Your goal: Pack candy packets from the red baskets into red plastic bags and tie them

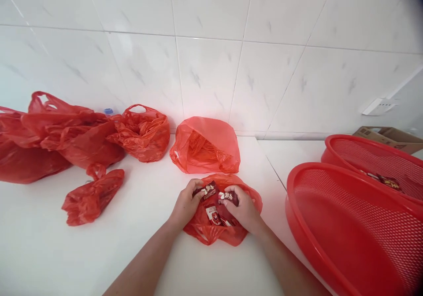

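Observation:
My left hand (189,201) is closed on a small dark red box with pale characters (209,190). A similar dark red box (228,196) is pinched between the thumb and fingers of my right hand (245,208). Both hands are over the mouth of an opened red plastic bag (211,234) on the white table. Inside the bag, below the held boxes, lies a red and white packet (213,215) among other dark red items, partly covered by the bag. Just behind stands another opened red bag (218,137), its inside showing crumpled plastic.
Several tied or bunched red bags (145,135) line the wall at the left, and a smaller knotted bag (94,197) lies before them. Two red mesh baskets (297,190) stand at the right; the rear one holds small packets (388,181). Behind is a cardboard box (393,138).

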Available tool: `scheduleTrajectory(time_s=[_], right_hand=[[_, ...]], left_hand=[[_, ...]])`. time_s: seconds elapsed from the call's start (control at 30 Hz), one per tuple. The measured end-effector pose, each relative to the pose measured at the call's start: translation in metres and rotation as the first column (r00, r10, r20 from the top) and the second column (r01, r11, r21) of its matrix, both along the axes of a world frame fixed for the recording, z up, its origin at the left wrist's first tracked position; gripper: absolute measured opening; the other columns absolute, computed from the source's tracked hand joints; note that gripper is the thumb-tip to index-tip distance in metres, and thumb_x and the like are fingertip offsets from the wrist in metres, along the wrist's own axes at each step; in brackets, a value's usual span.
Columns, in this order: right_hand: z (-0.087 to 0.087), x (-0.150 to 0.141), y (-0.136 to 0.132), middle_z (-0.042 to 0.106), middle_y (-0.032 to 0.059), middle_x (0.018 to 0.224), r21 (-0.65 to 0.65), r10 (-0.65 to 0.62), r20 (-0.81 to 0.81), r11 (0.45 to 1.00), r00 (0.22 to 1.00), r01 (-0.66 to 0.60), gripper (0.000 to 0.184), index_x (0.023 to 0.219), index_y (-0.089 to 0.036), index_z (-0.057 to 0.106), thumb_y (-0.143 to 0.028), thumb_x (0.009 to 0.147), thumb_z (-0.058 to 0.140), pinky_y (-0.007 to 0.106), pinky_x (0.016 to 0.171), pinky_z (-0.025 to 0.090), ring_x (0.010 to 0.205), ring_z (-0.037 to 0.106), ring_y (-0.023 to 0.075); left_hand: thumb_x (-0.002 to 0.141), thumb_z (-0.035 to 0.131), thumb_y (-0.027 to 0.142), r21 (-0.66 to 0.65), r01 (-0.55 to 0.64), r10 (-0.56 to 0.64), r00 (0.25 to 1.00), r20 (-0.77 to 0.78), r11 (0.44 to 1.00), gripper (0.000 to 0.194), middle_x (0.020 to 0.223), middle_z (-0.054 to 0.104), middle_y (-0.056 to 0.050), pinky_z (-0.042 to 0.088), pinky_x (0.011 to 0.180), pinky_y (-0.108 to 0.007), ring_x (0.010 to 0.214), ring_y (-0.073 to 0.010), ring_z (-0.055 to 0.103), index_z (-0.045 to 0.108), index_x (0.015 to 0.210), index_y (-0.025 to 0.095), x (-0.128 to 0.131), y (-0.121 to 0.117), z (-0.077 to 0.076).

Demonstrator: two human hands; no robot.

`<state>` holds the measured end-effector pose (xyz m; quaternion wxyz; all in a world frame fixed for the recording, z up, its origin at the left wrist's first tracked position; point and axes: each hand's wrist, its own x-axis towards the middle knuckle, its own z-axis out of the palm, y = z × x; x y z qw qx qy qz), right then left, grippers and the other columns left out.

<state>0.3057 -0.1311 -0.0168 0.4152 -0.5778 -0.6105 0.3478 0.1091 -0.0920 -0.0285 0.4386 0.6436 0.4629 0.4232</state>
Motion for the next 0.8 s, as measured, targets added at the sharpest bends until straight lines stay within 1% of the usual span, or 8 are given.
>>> scheduleTrajectory(time_s=[0.1, 0.3, 0.37, 0.43, 0.5, 0.6, 0.7, 0.8], right_hand=[[0.003, -0.001, 0.001, 0.065, 0.0019, 0.096, 0.001, 0.043, 0.011, 0.999, 0.999, -0.043, 0.019, 0.094, -0.024, 0.058, -0.025, 0.075, 0.057, 0.035, 0.081, 0.048, 0.088, 0.061, 0.0205], [0.004, 0.006, 0.001, 0.064, 0.0011, 0.099, -0.003, 0.095, 0.016, 0.995, 0.995, -0.095, 0.026, 0.097, -0.025, 0.058, -0.017, 0.073, 0.049, 0.036, 0.084, 0.047, 0.092, 0.059, 0.0202], [0.002, 0.009, 0.002, 0.064, 0.0013, 0.102, -0.007, 0.069, 0.02, 0.998, 0.997, -0.069, 0.03, 0.099, -0.024, 0.058, -0.017, 0.072, 0.05, 0.036, 0.086, 0.046, 0.094, 0.059, 0.0203], [0.001, 0.01, 0.002, 0.064, 0.0015, 0.101, 0.005, 0.032, 0.029, 0.999, 0.999, -0.032, 0.031, 0.099, -0.024, 0.058, -0.018, 0.07, 0.051, 0.036, 0.086, 0.046, 0.092, 0.059, 0.0202], [-0.001, 0.012, 0.003, 0.063, 0.001, 0.094, 0.024, 0.01, 0.037, 1.0, 0.999, -0.011, 0.027, 0.095, -0.022, 0.058, -0.019, 0.07, 0.05, 0.034, 0.081, 0.046, 0.085, 0.058, 0.0192], [-0.002, 0.014, 0.004, 0.06, -0.0006, 0.081, 0.055, 0.014, 0.038, 0.998, 0.999, -0.016, 0.018, 0.086, -0.021, 0.057, -0.02, 0.071, 0.048, 0.03, 0.071, 0.045, 0.073, 0.055, 0.0166], [0.001, 0.018, 0.003, 0.057, -0.0016, 0.074, 0.101, -0.015, 0.015, 0.995, 1.0, 0.013, 0.013, 0.083, -0.022, 0.057, -0.023, 0.073, 0.049, 0.027, 0.064, 0.043, 0.067, 0.051, 0.0151], [0.005, 0.022, 0.001, 0.058, -0.0012, 0.076, 0.134, -0.09, -0.016, 0.987, 0.996, 0.091, 0.014, 0.084, -0.022, 0.057, -0.024, 0.073, 0.049, 0.027, 0.066, 0.043, 0.068, 0.051, 0.0156]], left_hand=[[0.085, 0.048, 0.028, 0.006, 0.014, -0.013, 0.999, -0.051, 1.0, 0.013, 0.093, 0.067, -0.001, 0.048, 0.084, -0.033, 0.088, -0.0184, 0.063, 0.055, 0.094, 0.024, -0.002, 0.003, -0.001], [0.086, 0.047, 0.029, 0.024, 0.042, -0.042, 0.998, -0.036, 0.999, 0.017, 0.096, 0.067, 0.0, 0.048, 0.086, -0.033, 0.09, -0.018, 0.062, 0.058, 0.097, 0.024, -0.002, 0.004, -0.001], [0.085, 0.046, 0.029, 0.046, 0.039, -0.037, 0.998, -0.042, 0.998, 0.017, 0.096, 0.067, -0.001, 0.048, 0.086, -0.033, 0.09, -0.0179, 0.062, 0.058, 0.097, 0.024, -0.001, 0.003, 0.0], [0.085, 0.046, 0.028, 0.069, 0.034, -0.03, 0.998, -0.056, 0.997, 0.018, 0.097, 0.067, -0.001, 0.047, 0.088, -0.033, 0.091, -0.0177, 0.062, 0.059, 0.097, 0.023, 0.0, 0.001, 0.002], [0.084, 0.047, 0.027, 0.088, 0.024, -0.019, 0.998, -0.067, 0.996, 0.019, 0.099, 0.067, -0.001, 0.046, 0.09, -0.033, 0.094, -0.0175, 0.062, 0.059, 0.099, 0.023, 0.002, -0.002, 0.004], [0.083, 0.049, 0.028, 0.112, 0.003, 0.005, 0.998, -0.065, 0.994, 0.02, 0.1, 0.067, -0.001, 0.046, 0.091, -0.033, 0.096, -0.0172, 0.062, 0.058, 0.1, 0.023, 0.001, -0.005, 0.005], [0.082, 0.05, 0.03, 0.132, -0.058, 0.066, 0.996, -0.054, 0.99, 0.019, 0.098, 0.067, -0.002, 0.047, 0.09, -0.035, 0.092, -0.0176, 0.062, 0.058, 0.096, 0.021, -0.001, -0.003, 0.004], [0.081, 0.052, 0.032, 0.181, -0.143, 0.154, 0.987, -0.052, 0.973, 0.02, 0.097, 0.066, -0.003, 0.047, 0.09, -0.035, 0.091, -0.0177, 0.062, 0.058, 0.096, 0.02, -0.002, -0.001, 0.002]])
